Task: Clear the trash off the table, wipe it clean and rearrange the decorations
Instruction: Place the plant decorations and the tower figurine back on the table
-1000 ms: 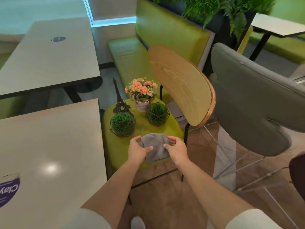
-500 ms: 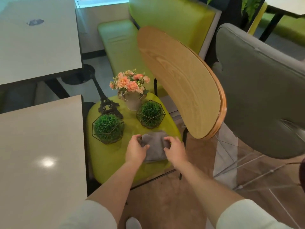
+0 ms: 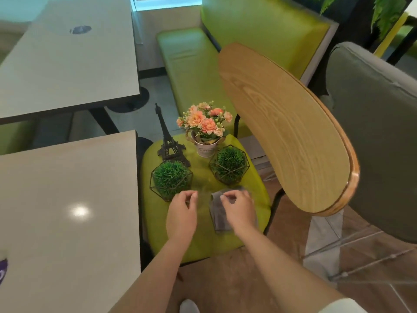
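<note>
A folded grey cloth (image 3: pixel 220 219) lies on the front of a lime-green chair seat (image 3: pixel 158 222). My right hand (image 3: pixel 239 211) rests over the cloth, its curled fingers pinching the top edge. My left hand (image 3: pixel 182 213) hovers just left of the cloth with loosely curled fingers, holding nothing. Behind the hands on the seat stand a black Eiffel tower model (image 3: pixel 168 141), a white pot of orange flowers (image 3: pixel 206 134) and two green grass balls in wire frames (image 3: pixel 171 180) (image 3: pixel 229 164). The beige table (image 3: pixel 67 199) is at my left.
The chair's wooden backrest (image 3: pixel 293 132) rises at the right of the seat. A grey padded chair (image 3: pixel 372 132) stands further right. A second table (image 3: pixel 67 57) and a green bench (image 3: pixel 191 64) lie beyond. A purple sticker (image 3: pixel 2 267) shows at the table's left edge.
My left hand has let go of the cloth and drawn a little to the left. The right hand stays on the cloth. The view has shifted slightly.
</note>
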### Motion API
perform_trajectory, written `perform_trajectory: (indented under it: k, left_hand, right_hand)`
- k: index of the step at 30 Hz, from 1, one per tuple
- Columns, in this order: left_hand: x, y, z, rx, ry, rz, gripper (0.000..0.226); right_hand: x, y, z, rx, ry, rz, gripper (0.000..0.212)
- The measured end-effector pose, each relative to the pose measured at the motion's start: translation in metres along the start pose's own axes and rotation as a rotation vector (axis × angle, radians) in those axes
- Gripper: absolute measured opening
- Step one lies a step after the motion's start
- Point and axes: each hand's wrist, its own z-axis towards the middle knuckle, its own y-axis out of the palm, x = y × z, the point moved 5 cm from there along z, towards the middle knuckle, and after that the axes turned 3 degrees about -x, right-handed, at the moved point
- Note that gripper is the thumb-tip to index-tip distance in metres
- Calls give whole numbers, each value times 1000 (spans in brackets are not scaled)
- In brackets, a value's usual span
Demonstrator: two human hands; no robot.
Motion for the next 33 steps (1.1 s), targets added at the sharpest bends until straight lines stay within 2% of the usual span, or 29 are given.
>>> perform_trajectory:
  k: [4,8,10,12,16,26,33]
  left_hand:
    - [-9,-49,6,243,-29,-115,18]
    - [-19,-79,27,360,-112,-122,18]
    - [-29,-80,38,299,-230,-160,29]
    - [-35,-70,45,155,-324,-275,43]
    - [-39,-58,49,-1,-366,-367,56]
    - [-38,-85,18,7,-305,-319,47]
    - [-56,-143,-11,118,-291,-453,33]
  right_hand:
    - [-36,29,3,-64,-49,129,11]
    - [-66,52,10,-127,-63,160,25]
    - [-77,60,12,-151,-50,151,30]
    - [-83,67,14,-184,-33,194,35]
    - [-88,77,11,-242,-19,229,44]
    - [-99,68,-19,-206,-41,295,31]
    - [-137,82,-66,-265,-95,414,29]
